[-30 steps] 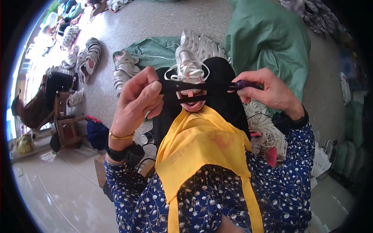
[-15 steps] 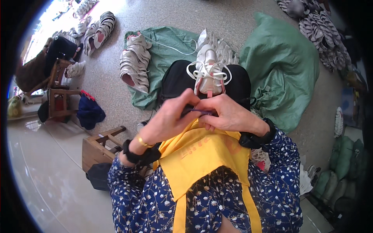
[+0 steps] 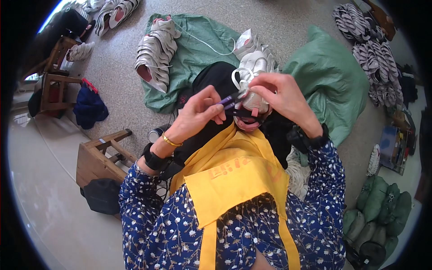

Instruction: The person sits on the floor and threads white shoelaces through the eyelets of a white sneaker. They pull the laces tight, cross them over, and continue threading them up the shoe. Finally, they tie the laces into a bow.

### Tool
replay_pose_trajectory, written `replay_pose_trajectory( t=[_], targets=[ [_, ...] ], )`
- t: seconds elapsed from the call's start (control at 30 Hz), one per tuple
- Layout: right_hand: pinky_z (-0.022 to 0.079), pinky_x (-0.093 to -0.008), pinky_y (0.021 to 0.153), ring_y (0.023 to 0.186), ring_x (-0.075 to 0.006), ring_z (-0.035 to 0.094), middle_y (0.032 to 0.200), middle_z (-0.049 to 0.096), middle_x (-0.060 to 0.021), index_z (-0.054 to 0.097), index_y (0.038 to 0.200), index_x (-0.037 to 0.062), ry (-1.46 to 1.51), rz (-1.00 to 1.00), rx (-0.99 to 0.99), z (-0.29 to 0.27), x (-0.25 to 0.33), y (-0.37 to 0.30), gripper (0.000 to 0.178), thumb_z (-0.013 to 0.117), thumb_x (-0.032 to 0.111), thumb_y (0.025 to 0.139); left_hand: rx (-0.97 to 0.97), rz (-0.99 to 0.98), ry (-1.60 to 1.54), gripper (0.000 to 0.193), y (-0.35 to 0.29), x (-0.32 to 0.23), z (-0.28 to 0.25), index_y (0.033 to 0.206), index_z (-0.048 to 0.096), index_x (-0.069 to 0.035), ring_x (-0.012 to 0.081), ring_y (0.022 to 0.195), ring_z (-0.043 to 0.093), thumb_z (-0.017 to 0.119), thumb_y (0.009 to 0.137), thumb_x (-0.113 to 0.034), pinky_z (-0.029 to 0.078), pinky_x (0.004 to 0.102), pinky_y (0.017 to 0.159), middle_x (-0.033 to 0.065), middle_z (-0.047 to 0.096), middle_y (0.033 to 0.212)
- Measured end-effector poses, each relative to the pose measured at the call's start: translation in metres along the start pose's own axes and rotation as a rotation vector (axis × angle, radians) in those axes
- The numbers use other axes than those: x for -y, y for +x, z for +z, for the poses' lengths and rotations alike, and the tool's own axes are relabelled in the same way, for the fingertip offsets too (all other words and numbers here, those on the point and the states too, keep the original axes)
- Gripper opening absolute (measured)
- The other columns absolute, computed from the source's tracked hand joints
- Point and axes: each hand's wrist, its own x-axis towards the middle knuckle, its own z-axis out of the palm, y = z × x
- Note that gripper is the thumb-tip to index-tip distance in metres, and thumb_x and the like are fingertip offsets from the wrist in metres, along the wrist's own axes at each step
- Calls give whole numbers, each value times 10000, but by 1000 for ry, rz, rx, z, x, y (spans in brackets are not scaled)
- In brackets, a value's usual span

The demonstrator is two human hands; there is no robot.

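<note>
Left hand (image 3: 198, 114) pinches a purple pen-like tool (image 3: 229, 99), tip against the white sneaker (image 3: 252, 85). Right hand (image 3: 281, 96) grips that sneaker from above, over the yellow apron (image 3: 234, 175).

I see a shoe (image 3: 252, 96) on my lap between my left hand (image 3: 198, 114) and right hand (image 3: 281, 96); a stool (image 3: 101, 155) stands left, a sack (image 3: 330, 81) right.

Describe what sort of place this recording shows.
Probably a small shoe-finishing workshop: rows of pale sneakers lie on the speckled floor, large green sacks sit about, and both hands work a white sneaker on the lap.
</note>
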Motion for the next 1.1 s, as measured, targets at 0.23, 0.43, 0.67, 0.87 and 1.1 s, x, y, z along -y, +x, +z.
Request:
replay_pose_trajectory(
  t=[0.23, 0.43, 0.67, 0.87, 1.1],
  targets=[
    [551, -455, 727, 757, -363, 708, 815, 718, -191, 747, 889, -5, -560, -139, 87, 29, -29, 34, 168, 746, 146, 816, -6, -36, -165, 61, 0, 9, -7, 1096, 466, -52, 154, 931, 675, 517, 1069, -68, 556, 278, 855, 106, 679, 1015],
    [550, -372, 689, 728, -255, 707, 852, 723, -151, 722, 923, -20, -330, -2, 125, 31, -34, 44, 183, 742, 141, 838, 11, 56, -187, 125, 13, 17, -11, 1107, 445, -76, 89, 759, 528, 551, 1051, -110, 456, 228, 709, 27, 552, 874],
    [586, -250, 720, 748, -118, 700, 910, 724, -77, 690, 1137, -21, 253, 213, 10, 18, -34, 40, 252, 633, 199, 1028, -249, 109, 400, 240, 14, 12, 10, 1064, 453, -68, 56, 647, 457, 644, 1028, -208, 382, 288, 553, -3, 499, 732],
    [597, -257, 770, 857, -141, 723, 972, 719, -92, 667, 1232, -51, 609, 222, 88, 22, -25, -2, 302, 589, 185, 1059, -206, 367, 634, 233, 11, 14, 22, 1076, 451, -27, 303, 624, 571, 635, 1007, -152, 432, 393, 584, 149, 555, 742],
    [585, -235, 761, 863, -110, 706, 998, 726, -78, 677, 1239, -28, 771, 262, -1, 29, -33, -27, 262, 660, 83, 1002, -110, 351, 813, 237, 10, 2, 29, 1082, 452, -12, 432, 740, 629, 639, 976, -113, 474, 469, 618, 198, 604, 782]
  ],
)
